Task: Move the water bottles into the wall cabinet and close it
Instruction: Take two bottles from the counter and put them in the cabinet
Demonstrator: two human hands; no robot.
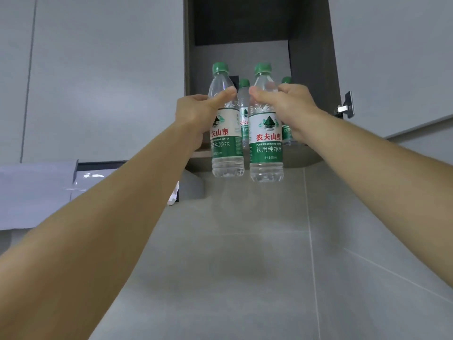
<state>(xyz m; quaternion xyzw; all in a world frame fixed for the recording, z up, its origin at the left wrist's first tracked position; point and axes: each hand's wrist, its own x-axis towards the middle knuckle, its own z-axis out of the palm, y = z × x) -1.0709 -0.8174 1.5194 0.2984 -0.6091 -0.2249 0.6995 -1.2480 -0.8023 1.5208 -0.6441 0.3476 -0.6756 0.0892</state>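
I look up at the open wall cabinet (241, 57), dark inside with a pale back panel. My left hand (196, 111) grips a clear water bottle (226, 148) with a green cap and green label. My right hand (291, 109) grips a second such bottle (266, 143). Both bottles are upright in front of the cabinet opening, their bases a little below the bottom shelf edge (301, 158). Two more bottles stand on the shelf behind them: one (244, 114) between the held pair, another (286, 81) mostly hidden by my right hand.
The cabinet door (392, 57) is swung open on the right, with a metal hinge (344, 107) at its edge. Closed grey cabinet fronts (98, 69) fill the left. A range hood (36, 192) sits lower left. Grey wall tiles (245, 253) lie below the cabinet.
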